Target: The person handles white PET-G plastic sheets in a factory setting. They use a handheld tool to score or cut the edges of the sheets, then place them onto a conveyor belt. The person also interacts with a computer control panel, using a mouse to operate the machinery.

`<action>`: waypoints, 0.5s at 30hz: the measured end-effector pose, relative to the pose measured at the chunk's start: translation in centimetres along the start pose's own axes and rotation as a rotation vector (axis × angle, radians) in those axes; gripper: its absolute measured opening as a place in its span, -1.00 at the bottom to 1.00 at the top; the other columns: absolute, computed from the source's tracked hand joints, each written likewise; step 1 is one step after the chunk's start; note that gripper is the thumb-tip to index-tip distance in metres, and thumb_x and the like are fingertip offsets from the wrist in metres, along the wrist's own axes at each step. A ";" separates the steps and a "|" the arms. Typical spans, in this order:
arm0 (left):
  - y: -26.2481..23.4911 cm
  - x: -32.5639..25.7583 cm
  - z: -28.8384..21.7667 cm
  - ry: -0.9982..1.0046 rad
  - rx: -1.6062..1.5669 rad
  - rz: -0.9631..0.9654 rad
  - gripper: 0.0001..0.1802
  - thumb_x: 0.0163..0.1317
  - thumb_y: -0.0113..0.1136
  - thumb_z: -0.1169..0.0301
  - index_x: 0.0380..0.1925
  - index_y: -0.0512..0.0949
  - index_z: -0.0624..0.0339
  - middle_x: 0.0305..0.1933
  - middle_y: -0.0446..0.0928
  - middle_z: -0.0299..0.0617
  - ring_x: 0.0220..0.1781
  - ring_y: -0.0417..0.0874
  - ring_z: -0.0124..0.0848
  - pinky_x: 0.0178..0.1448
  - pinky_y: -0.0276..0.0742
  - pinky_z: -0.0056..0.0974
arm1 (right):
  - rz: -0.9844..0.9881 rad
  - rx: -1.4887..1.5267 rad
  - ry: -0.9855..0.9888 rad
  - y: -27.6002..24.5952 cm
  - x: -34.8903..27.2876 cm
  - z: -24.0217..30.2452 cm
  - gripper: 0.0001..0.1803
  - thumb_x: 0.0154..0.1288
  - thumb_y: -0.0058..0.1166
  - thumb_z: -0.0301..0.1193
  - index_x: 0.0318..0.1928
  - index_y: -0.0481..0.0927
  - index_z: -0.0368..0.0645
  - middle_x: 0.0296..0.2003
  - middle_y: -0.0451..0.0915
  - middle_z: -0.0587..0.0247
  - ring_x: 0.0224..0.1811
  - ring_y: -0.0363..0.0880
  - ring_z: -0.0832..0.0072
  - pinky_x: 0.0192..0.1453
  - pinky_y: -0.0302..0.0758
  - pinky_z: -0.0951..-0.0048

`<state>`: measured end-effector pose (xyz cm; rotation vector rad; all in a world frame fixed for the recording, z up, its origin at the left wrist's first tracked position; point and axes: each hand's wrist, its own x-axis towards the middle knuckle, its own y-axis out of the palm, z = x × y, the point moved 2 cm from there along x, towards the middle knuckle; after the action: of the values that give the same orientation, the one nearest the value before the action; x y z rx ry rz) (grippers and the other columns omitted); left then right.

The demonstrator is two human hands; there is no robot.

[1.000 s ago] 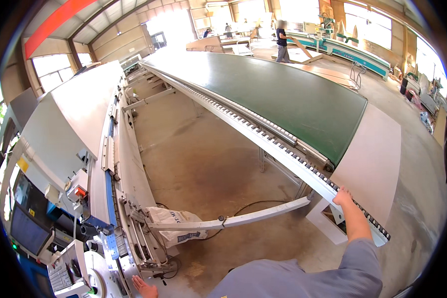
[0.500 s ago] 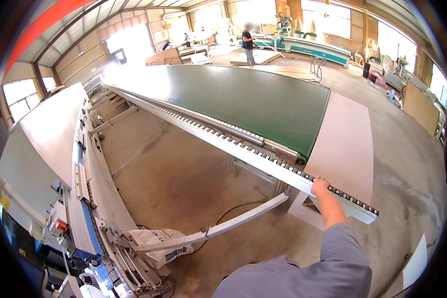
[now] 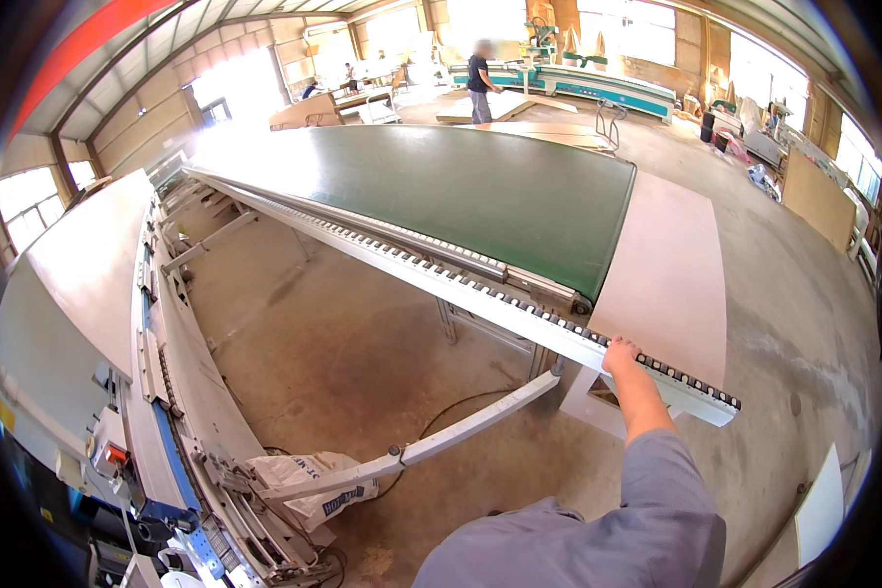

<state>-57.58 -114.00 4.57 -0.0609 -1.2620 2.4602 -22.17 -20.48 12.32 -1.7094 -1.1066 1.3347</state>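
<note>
My right hand (image 3: 621,355) rests on top of a long white roller rail (image 3: 519,321), its fingers curled over the edge near the rail's close end. Small black and white rollers line the rail's upper edge. Beside the rail runs a wide green conveyor belt (image 3: 461,196). Past the belt's end a pale flat panel (image 3: 661,279) lies lower down, passing partly under the rail. A white support arm (image 3: 480,416) reaches from the rail's underside toward the machine at the left. My left hand is out of view.
Along the left stands a long machine (image 3: 171,441) with a pale panel (image 3: 93,260) on it. A white printed sack (image 3: 314,480) and a dark cable (image 3: 451,416) lie on the floor. Far back, a person (image 3: 480,83) stands near a teal machine (image 3: 598,88). A white board (image 3: 819,510) leans at lower right.
The view has shifted slightly, so the rail, belt and panel appear a little farther left. My right hand keeps its hold on the rail. The far person has changed stance slightly.
</note>
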 end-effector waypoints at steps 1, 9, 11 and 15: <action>-0.3 0.0 -0.3 0.003 -0.004 0.013 -0.48 0.32 -0.10 0.31 0.18 0.47 0.43 0.46 0.20 0.20 0.52 0.12 0.13 0.59 -0.07 0.13 | 0.005 0.013 0.004 -0.1 -0.1 -0.3 -0.16 0.22 0.11 -0.21 0.43 0.06 -0.16 0.38 0.23 -0.08 0.43 0.25 0.04 0.41 0.23 -0.10; 1.1 -0.2 -0.3 0.004 0.031 -0.065 -0.49 0.32 -0.10 0.31 0.17 0.49 0.40 0.46 0.20 0.22 0.49 0.17 0.16 0.58 -0.05 0.14 | 0.016 0.009 0.004 0.0 0.3 -0.3 -0.17 0.21 0.12 -0.22 0.44 0.07 -0.14 0.39 0.22 -0.06 0.44 0.24 0.05 0.41 0.23 -0.10; 1.0 -0.1 -0.6 -0.045 -0.042 -0.215 -0.50 0.32 -0.09 0.32 0.16 0.49 0.40 0.45 0.20 0.22 0.48 0.19 0.17 0.58 -0.06 0.15 | -0.004 -0.007 0.017 0.3 0.5 -0.5 -0.16 0.21 0.12 -0.23 0.44 0.07 -0.14 0.39 0.22 -0.06 0.44 0.24 0.06 0.41 0.23 -0.10; 1.6 0.1 -0.2 0.033 0.062 -0.084 -0.50 0.33 -0.10 0.33 0.16 0.49 0.42 0.44 0.21 0.26 0.48 0.18 0.20 0.56 -0.06 0.22 | 0.020 0.013 0.021 0.0 0.4 -0.3 -0.15 0.20 0.12 -0.23 0.44 0.07 -0.13 0.40 0.22 -0.05 0.44 0.24 0.07 0.41 0.24 -0.09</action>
<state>-58.11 -114.66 3.15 -0.0317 -1.1499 2.4144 -21.84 -20.11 12.24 -1.7253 -1.0692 1.3303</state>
